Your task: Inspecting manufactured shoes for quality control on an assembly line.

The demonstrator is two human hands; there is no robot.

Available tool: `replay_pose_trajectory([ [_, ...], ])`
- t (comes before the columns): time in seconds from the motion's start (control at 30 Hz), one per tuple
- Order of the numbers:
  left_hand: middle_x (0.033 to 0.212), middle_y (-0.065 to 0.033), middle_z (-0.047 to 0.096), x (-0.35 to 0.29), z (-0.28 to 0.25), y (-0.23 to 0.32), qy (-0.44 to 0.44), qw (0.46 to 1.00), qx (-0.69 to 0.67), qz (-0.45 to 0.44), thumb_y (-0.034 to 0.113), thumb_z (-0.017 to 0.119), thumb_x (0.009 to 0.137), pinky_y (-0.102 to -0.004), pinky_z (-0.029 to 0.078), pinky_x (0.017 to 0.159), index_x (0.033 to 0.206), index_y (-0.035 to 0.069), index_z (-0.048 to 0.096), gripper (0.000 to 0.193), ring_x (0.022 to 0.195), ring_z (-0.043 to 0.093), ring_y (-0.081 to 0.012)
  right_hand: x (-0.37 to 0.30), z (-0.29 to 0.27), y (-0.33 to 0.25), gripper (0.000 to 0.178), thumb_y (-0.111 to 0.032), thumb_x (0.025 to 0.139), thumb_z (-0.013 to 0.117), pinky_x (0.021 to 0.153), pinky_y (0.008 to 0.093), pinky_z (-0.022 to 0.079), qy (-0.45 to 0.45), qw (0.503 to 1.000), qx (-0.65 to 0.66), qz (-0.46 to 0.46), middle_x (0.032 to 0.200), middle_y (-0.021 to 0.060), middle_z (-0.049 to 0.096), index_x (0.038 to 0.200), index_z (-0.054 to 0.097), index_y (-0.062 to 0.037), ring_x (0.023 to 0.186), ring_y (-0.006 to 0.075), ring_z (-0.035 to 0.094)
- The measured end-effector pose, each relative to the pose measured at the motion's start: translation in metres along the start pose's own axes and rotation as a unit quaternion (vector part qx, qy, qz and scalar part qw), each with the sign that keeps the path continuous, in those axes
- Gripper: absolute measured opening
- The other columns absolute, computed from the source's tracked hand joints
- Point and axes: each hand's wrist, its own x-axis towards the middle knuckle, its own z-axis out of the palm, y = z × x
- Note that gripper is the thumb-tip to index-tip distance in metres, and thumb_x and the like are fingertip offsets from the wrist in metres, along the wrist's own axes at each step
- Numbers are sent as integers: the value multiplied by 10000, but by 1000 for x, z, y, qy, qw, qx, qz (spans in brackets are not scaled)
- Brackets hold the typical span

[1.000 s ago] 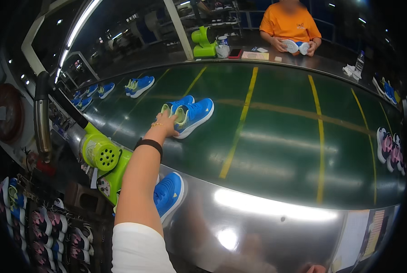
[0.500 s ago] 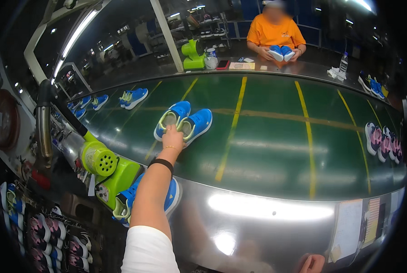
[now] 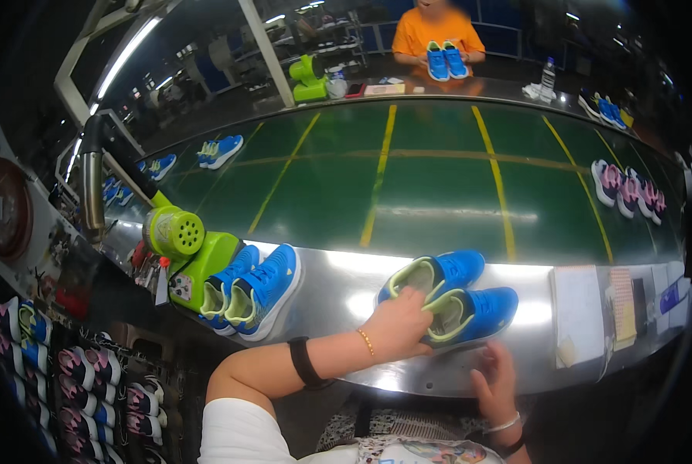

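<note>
My left hand [image 3: 400, 326] is closed on the inner collars of two blue sneakers [image 3: 481, 311] with pale green linings, fingers reaching into their openings. The pair is over the metal worktop [image 3: 330, 309], toes pointing right; I cannot tell whether the soles touch it. Just right of the heels and below the toes, my right hand [image 3: 496, 387] is raised with its fingers apart, holding nothing. Another pair of blue sneakers [image 3: 265, 286] stands on the worktop to the left, beside a bright green machine [image 3: 207, 263].
Beyond the worktop runs a green conveyor belt [image 3: 315, 209] with yellow lines, carrying blue sneakers [image 3: 221, 151] at left and pink-and-navy shoes [image 3: 628, 192] at right. Papers [image 3: 579, 313] lie on the worktop's right. Across the belt, a person in orange [image 3: 439, 35] holds blue sneakers.
My left hand has brought the sneaker pair from the belt back to the worktop and rightward. My right hand has come further into view. The person opposite has turned their sneakers upright.
</note>
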Motion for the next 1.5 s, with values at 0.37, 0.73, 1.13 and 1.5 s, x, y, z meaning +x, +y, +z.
replay_pose_trajectory([
  [0.37,1224,-123,508,-32,2,3,32,905,-415,-90,187,673,807,-260,523,694,1210,54,514,453,1008,576,-175,19,-10,-13,629,-264,842,632,882,355,454,-4,982,113,153,1213,187,460,1322,333,10,1060,262,534],
  [0.73,1094,-120,578,-36,64,-8,89,584,-766,-254,-30,492,780,-322,476,843,1175,-33,490,395,982,586,-201,20,-8,-7,402,2,825,408,826,278,466,102,883,381,254,1100,109,571,1222,457,32,938,178,589],
  [1.13,1178,-116,555,-42,90,2,104,407,-894,-154,6,462,861,-325,489,861,1279,6,436,418,1014,581,-206,12,5,-15,337,-60,863,405,831,288,486,49,848,494,185,1105,123,602,1171,502,34,955,189,606],
  [1.5,1270,-85,484,-38,80,-7,65,384,-912,-130,159,510,904,-334,443,939,1355,70,344,489,1120,516,-201,5,5,15,410,-86,825,584,886,318,448,-6,974,210,78,1131,87,595,1220,492,-30,1017,188,568],
])
